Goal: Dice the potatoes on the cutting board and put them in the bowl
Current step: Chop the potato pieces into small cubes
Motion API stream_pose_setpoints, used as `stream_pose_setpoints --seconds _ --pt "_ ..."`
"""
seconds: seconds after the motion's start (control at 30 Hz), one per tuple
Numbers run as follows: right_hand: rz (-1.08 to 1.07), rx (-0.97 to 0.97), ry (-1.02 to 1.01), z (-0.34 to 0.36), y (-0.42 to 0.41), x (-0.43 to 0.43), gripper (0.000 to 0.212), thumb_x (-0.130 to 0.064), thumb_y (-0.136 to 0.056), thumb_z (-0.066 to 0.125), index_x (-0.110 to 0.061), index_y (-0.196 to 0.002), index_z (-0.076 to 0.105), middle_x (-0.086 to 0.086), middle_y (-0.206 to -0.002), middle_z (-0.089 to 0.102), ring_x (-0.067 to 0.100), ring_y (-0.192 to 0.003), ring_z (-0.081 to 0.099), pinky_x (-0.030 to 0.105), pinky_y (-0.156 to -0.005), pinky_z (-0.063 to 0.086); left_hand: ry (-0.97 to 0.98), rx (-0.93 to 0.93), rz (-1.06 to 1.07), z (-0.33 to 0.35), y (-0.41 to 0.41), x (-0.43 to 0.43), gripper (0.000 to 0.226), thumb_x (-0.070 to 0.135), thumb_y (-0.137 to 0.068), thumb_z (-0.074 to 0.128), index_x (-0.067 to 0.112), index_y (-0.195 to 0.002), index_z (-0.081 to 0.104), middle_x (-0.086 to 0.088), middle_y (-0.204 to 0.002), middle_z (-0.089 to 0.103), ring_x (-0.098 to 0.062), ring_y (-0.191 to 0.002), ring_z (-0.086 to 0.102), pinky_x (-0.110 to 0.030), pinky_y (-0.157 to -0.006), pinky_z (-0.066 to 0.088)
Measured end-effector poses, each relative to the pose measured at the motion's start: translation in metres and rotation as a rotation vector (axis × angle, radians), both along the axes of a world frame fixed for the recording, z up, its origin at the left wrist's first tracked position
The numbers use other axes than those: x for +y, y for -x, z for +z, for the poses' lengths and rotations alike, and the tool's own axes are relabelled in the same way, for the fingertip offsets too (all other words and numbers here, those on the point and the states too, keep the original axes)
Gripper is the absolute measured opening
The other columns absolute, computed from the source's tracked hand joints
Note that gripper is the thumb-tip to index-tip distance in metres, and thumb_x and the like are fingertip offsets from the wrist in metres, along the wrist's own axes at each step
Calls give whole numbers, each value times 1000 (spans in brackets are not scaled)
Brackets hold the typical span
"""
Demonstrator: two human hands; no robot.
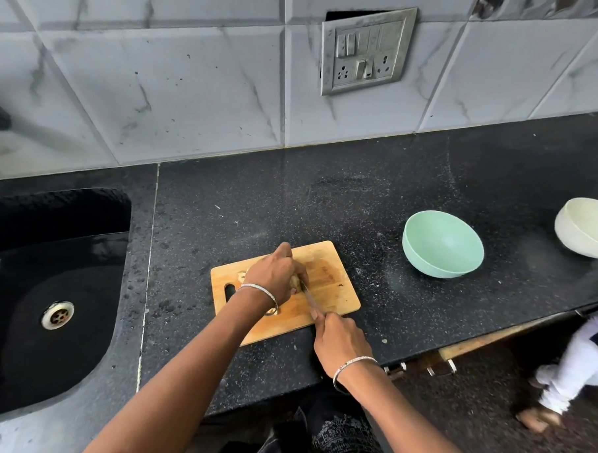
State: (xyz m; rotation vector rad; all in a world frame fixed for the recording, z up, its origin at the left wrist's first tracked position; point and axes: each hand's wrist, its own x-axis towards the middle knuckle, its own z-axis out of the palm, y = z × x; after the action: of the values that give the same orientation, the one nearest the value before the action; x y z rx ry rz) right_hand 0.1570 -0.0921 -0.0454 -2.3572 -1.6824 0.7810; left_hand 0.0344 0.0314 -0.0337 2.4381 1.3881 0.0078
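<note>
- Soft, even daylight, moderately bright; shadows faint
- Dull sheen on the dark countertop (377, 195) far from the camera
- Wide-angle bending curves the wall tiles (160, 83) and edges
- Left and right margins slightly blurred

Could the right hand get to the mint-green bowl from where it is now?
Probably yes, once it frees up: the right hand grips the knife, and bare black counter lies between it and the mint-green bowl.

Head camera looks steeply down, close over the countertop (377, 195), seemingly tilted.
</note>
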Motion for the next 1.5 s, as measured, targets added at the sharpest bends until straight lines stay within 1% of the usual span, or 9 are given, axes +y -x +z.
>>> stream_pose_setpoints --seconds 0.13,0.27,0.43,0.63,0.73,0.9,1.07,1.23,1.5 --pt "16 5 29 2 -13 -22 53 -51 -102 22 -14 -100 59 14 -101 65 37 -96 62 42 -77 50 16 -36 26 -3 2 2 31 18 -76 74 41 -96 70 5 -106 40 -19 -89 58 -37 -75 56" --pt "51 -4 117 15 -39 -29 52 -54 -100 20 -17 -91 55 13 -95 63 34 -90 61 38 -71 43 55 -78 10 -3 5 3 33 18 -75 75 41 -98 71 7 -112 44 -15 -93 56 -33 -80 53" --pt "47 1 156 36 -65 -20 50 -51 -101 24 -14 -84 53 13 -91 63 31 -83 56 37 -70 41 90 -211 41 -6 12 2 37 16 -72 79 38 -101 73 10 -109 62 -12 -91 59 -26 -78 50" --pt "-34 42 60 30 -46 -12 55 -56 -99 21 -16 -92 58 13 -101 63 36 -95 60 44 -85 48 111 -336 244 -8 17 -8 64 20 -65 85 34 -123 60 9 -112 67 -8 -86 64 -25 -75 50" --pt "-12 47 18 26 -31 -6 59 -53 -101 18 -11 -99 59 17 -106 62 39 -101 58 45 -84 46 100 -440 379 -14 16 -16 57 23 -62 88 24 -113 62 9 -105 68 -9 -82 65 -32 -79 55" --pt "25 70 5 14 -14 -1 54 -51 -102 18 -13 -88 54 16 -102 63 39 -96 60 40 -72 41 73 -498 461 -19 13 -24 36 26 -61 89 24 -89 66 10 -83 69 -6 -77 65 -30 -75 55" --pt "46 66 -19 14 -13 2 51 -51 -102 17 -16 -84 51 12 -95 64 37 -91 61 41 -73 45 51 -506 465 -21 12 -25 26 22 -68 85 22 -89 71 9 -85 72 -7 -81 68 -30 -77 56" --pt "67 64 -18 14 -11 3 50 -51 -102 19 -17 -83 51 8 -87 61 34 -85 60 42 -72 48 43 -472 468 -23 12 -22 28 26 -64 87 21 -89 73 5 -81 73 -13 -80 68 -34 -76 56" --pt "14 -8 -18 8 9 19 49 -47 -103 25 -14 -106 61 11 -107 65 36 -99 62 37 -70 40 59 -511 510 -27 11 -23 27 15 -66 86 18 -91 76 2 -82 75 -13 -78 70 -34 -80 57"
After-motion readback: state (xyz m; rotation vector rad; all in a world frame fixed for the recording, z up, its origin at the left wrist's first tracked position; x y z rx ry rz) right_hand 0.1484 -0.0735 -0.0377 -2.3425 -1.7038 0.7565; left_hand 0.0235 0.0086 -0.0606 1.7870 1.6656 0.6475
